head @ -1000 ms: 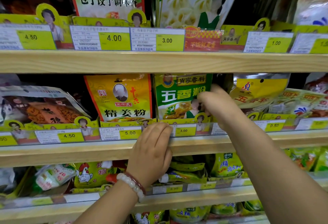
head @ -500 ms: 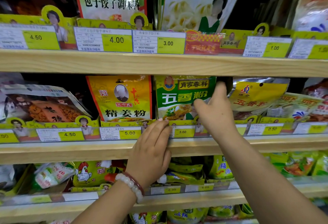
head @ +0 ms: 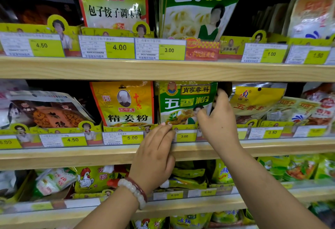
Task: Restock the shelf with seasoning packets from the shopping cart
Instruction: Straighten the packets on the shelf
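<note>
Green five-spice packet [head: 186,101] gripped by right hand [head: 220,120]; left hand [head: 155,154] on the shelf edge [head: 72,158].

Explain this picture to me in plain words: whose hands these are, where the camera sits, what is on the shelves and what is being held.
There is no machine here. A person wears one wide-angle camera on the head, so you look forward and down along their own arms at wooden store shelves. The left hand, with a bead bracelet on its wrist, lies with straight fingers on the price rail of the middle shelf. The right hand pinches the right edge of a green five-spice packet standing on that shelf. Beside it stand a yellow ginger powder packet on the left and a yellow foil packet on the right. Yellow price tags run along every shelf. No shopping cart is in view.
</note>
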